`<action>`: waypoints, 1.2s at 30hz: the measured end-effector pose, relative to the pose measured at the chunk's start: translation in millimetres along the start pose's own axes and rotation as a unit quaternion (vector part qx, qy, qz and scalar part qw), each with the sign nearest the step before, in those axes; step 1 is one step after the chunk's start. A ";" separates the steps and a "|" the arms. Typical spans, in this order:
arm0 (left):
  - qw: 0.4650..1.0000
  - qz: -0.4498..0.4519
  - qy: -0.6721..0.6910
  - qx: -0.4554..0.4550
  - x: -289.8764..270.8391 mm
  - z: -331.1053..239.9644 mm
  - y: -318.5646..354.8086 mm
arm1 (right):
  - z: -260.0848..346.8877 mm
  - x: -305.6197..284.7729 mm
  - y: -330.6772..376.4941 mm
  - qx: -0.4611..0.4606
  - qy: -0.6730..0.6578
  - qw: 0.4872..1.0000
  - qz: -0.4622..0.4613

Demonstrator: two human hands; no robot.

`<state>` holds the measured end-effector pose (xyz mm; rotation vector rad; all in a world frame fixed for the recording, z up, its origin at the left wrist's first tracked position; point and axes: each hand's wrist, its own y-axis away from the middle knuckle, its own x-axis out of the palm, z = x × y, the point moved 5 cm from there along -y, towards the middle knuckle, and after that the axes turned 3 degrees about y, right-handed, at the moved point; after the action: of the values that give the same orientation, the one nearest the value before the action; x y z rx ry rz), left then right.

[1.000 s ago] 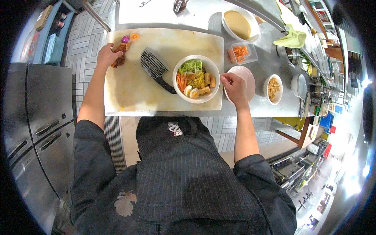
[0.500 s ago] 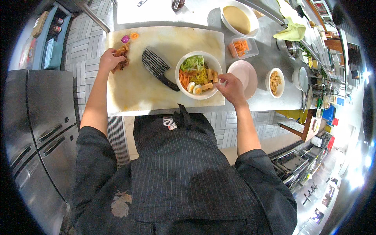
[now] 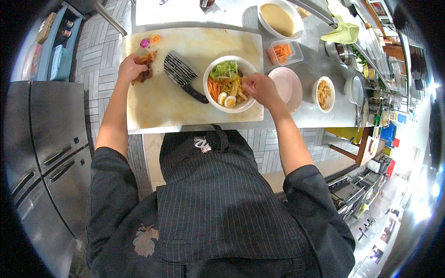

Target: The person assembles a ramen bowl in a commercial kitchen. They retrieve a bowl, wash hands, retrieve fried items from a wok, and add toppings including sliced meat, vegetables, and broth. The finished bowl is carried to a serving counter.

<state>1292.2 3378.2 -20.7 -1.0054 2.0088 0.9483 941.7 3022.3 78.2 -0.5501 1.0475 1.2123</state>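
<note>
At the left end of the cutting board (image 3: 153, 111), my left hand (image 3: 131, 68) is closed on a browned, crisp-looking piece of fried meat (image 3: 147, 74). My right hand (image 3: 262, 89) reaches over the right rim of a white bowl (image 3: 233, 110), fingertips pinched down among the food. Those fingers cover part of the cut golden rolls there, and what they hold is hidden. Inside the bowl lie shredded lettuce (image 3: 223, 69), carrot strips (image 3: 213, 89) and halved boiled eggs (image 3: 230, 101). A dark-and-white striped cleaver (image 3: 181, 70) rests between the meat and the bowl, its black handle near the bowl.
Beyond my left hand lie a purple slice (image 3: 145, 43) and an orange slice (image 3: 156, 39). To the right stand a pink plate (image 3: 289, 88), a carrot tub (image 3: 281, 53), a bowl of creamy liquid (image 3: 277, 20) and a small bowl of pale brown pieces (image 3: 324, 95).
My right hand has moved left from beside the bowl's rim to over the food inside. The left hand stays at the fried meat, which now shows more of its surface.
</note>
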 end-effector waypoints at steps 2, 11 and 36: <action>1.000 -0.001 -0.023 -0.016 1.4 2.3 -3.1 | -10.0 -5.4 0.0 0.022 -0.029 0.999 -0.028; 0.999 0.014 0.045 0.017 -1.0 1.6 8.0 | -30.0 -21.3 38.7 0.073 -0.065 0.987 -0.129; 0.656 -0.110 0.268 -0.697 438.4 41.9 1033.0 | 189.3 130.8 281.8 -0.354 -0.092 0.792 0.488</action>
<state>221.4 3708.8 -91.0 -2.4688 1.1062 2.3236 744.2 3327.2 98.6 -0.4206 0.6502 2.5854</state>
